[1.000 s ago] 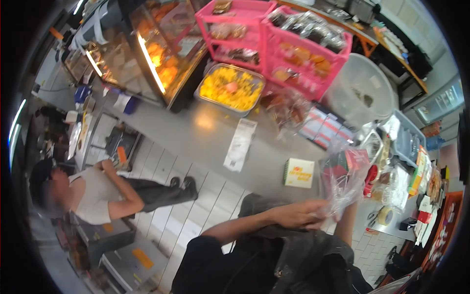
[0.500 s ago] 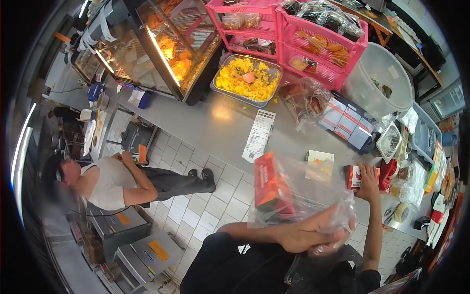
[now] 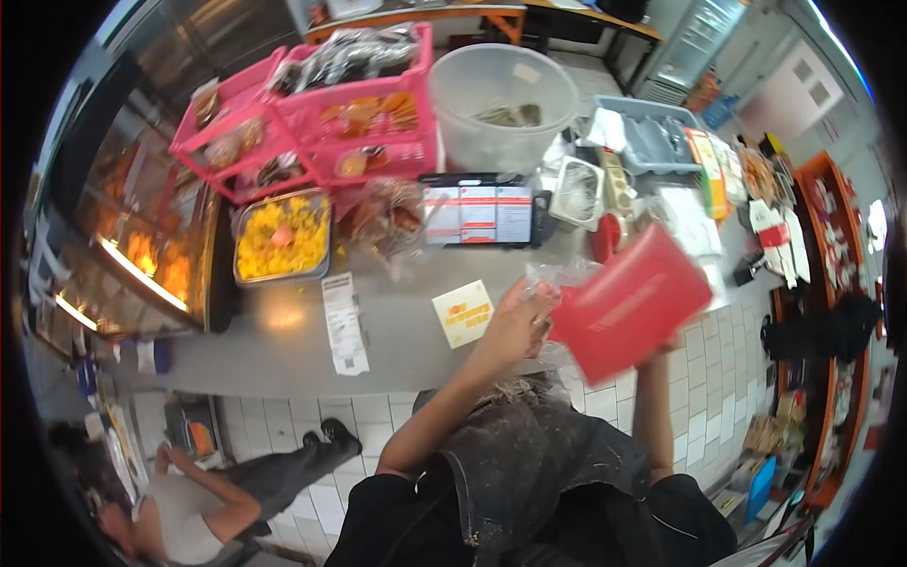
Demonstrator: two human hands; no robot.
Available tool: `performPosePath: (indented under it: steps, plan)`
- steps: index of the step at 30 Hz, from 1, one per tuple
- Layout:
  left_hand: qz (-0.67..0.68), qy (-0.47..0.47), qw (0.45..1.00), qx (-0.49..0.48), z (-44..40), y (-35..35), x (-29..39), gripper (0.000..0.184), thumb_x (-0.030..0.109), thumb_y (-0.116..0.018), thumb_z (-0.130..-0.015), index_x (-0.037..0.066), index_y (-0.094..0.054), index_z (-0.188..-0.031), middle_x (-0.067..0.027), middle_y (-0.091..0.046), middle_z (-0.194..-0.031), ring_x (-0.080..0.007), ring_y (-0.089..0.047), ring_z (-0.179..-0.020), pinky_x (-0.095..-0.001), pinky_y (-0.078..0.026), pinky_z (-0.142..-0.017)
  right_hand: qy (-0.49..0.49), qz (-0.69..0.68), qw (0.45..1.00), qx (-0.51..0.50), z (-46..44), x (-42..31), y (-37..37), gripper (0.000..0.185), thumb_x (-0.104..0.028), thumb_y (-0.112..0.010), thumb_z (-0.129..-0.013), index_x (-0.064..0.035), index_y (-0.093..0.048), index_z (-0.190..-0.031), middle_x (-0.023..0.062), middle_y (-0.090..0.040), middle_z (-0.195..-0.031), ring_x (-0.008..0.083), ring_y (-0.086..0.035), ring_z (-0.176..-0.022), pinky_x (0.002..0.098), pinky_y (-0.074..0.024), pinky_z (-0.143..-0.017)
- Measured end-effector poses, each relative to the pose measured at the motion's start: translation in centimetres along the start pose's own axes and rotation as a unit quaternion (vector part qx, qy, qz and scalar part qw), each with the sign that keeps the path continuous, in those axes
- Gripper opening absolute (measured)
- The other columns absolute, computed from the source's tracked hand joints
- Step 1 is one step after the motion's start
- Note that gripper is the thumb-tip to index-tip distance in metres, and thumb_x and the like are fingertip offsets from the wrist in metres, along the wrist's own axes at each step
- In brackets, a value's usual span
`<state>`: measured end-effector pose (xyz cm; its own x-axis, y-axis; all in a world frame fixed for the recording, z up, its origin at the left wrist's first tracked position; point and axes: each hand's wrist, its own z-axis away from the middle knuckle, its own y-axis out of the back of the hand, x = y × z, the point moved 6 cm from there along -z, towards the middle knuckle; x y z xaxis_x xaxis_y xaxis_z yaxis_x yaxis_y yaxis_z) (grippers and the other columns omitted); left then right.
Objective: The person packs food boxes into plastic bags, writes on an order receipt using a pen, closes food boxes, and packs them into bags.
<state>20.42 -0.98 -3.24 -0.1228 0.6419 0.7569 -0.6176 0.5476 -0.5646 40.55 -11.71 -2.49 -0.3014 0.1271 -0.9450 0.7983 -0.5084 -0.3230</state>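
Note:
In the middle of the view, my left hand (image 3: pixel 518 326) has its fingers closed on a crumpled clear plastic bag (image 3: pixel 557 352). A red cardboard box (image 3: pixel 635 302) with pale lettering is tilted in the air to its right, blurred by motion. My right hand (image 3: pixel 661 352) grips this box from its lower right side, most of the fingers hidden behind it. The box's left end meets the bag; whether it is inside I cannot tell. Left of my left hand, a small square card (image 3: pixel 463 313) with yellow and orange print lies on the steel counter (image 3: pixel 402 326).
A long receipt (image 3: pixel 345 321), a tray of yellow food (image 3: pixel 283 236), pink racks (image 3: pixel 368 123), a tablet (image 3: pixel 477 213) and a clear bin (image 3: pixel 501 94) stand along the counter. A heated display (image 3: pixel 142 246) is at left; a co-worker (image 3: pixel 198 506) stands lower left.
My view has swung right. My right hand has lifted a red box off the counter and brought it to the bag. My left hand still holds the bag.

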Motion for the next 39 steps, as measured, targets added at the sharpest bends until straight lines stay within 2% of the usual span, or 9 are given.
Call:
performPosePath:
  steps: [3, 11, 14, 17, 21, 27, 30, 34, 39]
  plan:
    - [-0.003, 0.006, 1.0, 0.018, -1.3, 1.8, -0.1, 0.022, 0.031, -0.047, -0.104, 0.013, -0.055, -0.112, 0.0065, -0.038, -0.06, -0.0043, -0.03, -0.043, -0.0219, -0.023, -0.037, 0.043, 0.216, 0.974, -0.042, 0.5, 1.5, -2.1, 0.1, -0.011, -0.081, -0.049, -0.0035, -0.037, -0.139, 0.0171, -0.052, -0.125, 0.0347, -0.051, -0.12, 0.0474, -0.0441, -0.099]
    - [0.025, -0.047, 0.998, 0.037, -2.5, 2.3, -0.9, 0.02, 0.022, -0.047, -0.103, 0.011, -0.054, -0.119, 0.0068, -0.039, -0.058, -0.0035, -0.031, -0.042, -0.0216, -0.025, -0.036, 0.172, 0.769, 0.589, -0.182, 1.1, 4.6, -6.1, 0.086, -0.023, -0.082, -0.06, -0.006, -0.045, -0.136, 0.0163, -0.053, -0.125, 0.0323, -0.049, -0.117, 0.0469, -0.0392, -0.098]
    - [-0.159, -0.214, 0.963, 0.042, -1.8, 3.9, -1.4, 0.025, 0.014, -0.048, -0.1, 0.007, -0.053, -0.123, 0.0024, -0.051, -0.064, -0.0079, -0.045, -0.049, -0.0257, -0.038, -0.043, 0.196, 0.672, 0.699, -0.146, 1.6, -0.2, -12.0, 0.068, -0.016, -0.076, -0.071, -0.0054, -0.05, -0.132, 0.0176, -0.054, -0.124, 0.033, -0.048, -0.121, 0.047, -0.0363, -0.103]
    - [-0.466, -0.438, 0.768, 0.003, 0.3, 4.1, -6.9, 0.027, 0.015, -0.052, -0.097, 0.003, -0.059, -0.12, -0.0092, -0.064, -0.078, -0.0226, -0.06, -0.067, -0.0377, -0.05, -0.064, 0.215, 0.56, 0.72, -0.349, 1.1, 2.6, -19.3, 0.066, -0.021, -0.074, -0.073, -0.0109, -0.051, -0.135, 0.0197, -0.053, -0.128, 0.0358, -0.05, -0.122, 0.0477, -0.04, -0.1]
    - [-0.56, 0.018, 0.81, -0.173, -0.5, 6.9, -16.1, 0.032, 0.024, -0.049, -0.097, 0.001, -0.065, -0.111, -0.0212, -0.066, -0.089, -0.0374, -0.063, -0.092, -0.0444, -0.049, -0.086, 0.213, 0.759, 0.451, -0.418, -2.1, 17.5, -19.2, 0.102, -0.031, -0.086, -0.058, -0.0121, -0.037, -0.146, 0.0202, -0.049, -0.134, 0.0371, -0.046, -0.128, 0.053, -0.0386, -0.101]
    - [-0.566, -0.156, 0.805, -0.086, 0.1, 9.3, -12.1, 0.033, 0.025, -0.044, -0.1, 0.004, -0.062, -0.117, -0.0148, -0.065, -0.087, -0.0283, -0.065, -0.083, -0.0383, -0.052, -0.072, 0.121, 0.478, 0.733, -0.468, -3.8, 11.0, -18.1, 0.115, -0.026, -0.084, -0.053, -0.0072, -0.026, -0.151, 0.0225, -0.042, -0.141, 0.0378, -0.043, -0.131, 0.0492, -0.033, -0.11]
    - [-0.273, -0.134, 0.946, 0.11, -0.3, 10.2, -8.1, 0.032, 0.019, -0.042, -0.1, 0.004, -0.059, -0.124, -0.0075, -0.061, -0.077, -0.0171, -0.062, -0.069, -0.031, -0.05, -0.056, 0.009, 0.138, 0.846, -0.515, -2.7, 5.1, -14.2, 0.112, -0.021, -0.081, -0.055, -0.0067, -0.026, -0.151, 0.0223, -0.043, -0.139, 0.0374, -0.042, -0.131, 0.0456, -0.0318, -0.112]
    - [0.088, -0.067, 0.988, 0.111, 0.2, 4.4, -0.9, 0.037, 0.016, -0.038, -0.1, 0.005, -0.05, -0.134, 0.0001, -0.041, -0.055, -0.0062, -0.036, -0.039, -0.0215, -0.029, -0.034, 0.033, 0.304, 0.85, -0.429, -3.3, 2.4, -6.5, 0.11, -0.019, -0.081, -0.058, -0.0066, -0.024, -0.151, 0.0214, -0.041, -0.141, 0.0368, -0.042, -0.13, 0.0465, -0.0311, -0.113]
    - [0.028, -0.077, 0.977, 0.198, -1.3, -1.0, 1.4, 0.046, 0.011, -0.034, -0.097, 0.004, -0.044, -0.141, 0.0011, -0.036, -0.053, -0.0065, -0.029, -0.037, -0.0221, -0.024, -0.032, 0.132, 0.685, 0.621, -0.358, -1.8, -0.7, -0.5, 0.093, -0.028, -0.082, -0.068, -0.0183, -0.035, -0.148, 0.0228, -0.048, -0.133, 0.0361, -0.05, -0.121, 0.0457, -0.0404, -0.102]
